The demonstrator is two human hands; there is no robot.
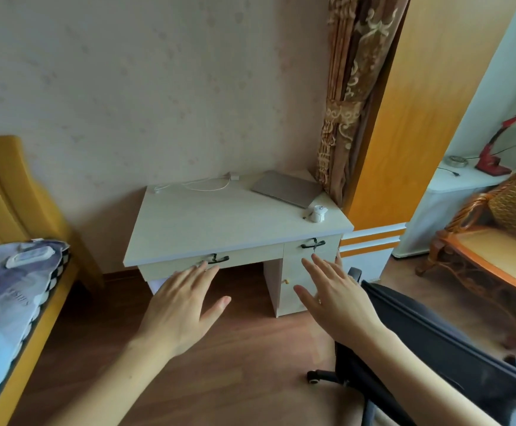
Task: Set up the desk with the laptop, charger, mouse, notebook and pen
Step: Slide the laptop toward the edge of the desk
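A pale wooden desk (220, 229) stands against the wall ahead. A closed grey laptop (287, 188) lies at its back right corner. In front of the laptop, near the right edge, sits a white mouse (317, 213). A white charger with its coiled cable (207, 183) lies along the back edge. No notebook or pen is visible. My left hand (183, 305) and my right hand (336, 298) are stretched out in front of the desk's drawers, palms down, fingers spread, holding nothing.
A black office chair (429, 348) stands at my right, under my right arm. A bed with a yellow wooden frame (7, 272) fills the left side. A wicker bench (496, 241) and a red lamp (496, 152) on a white shelf are at the far right. A curtain (346, 96) hangs beside the desk.
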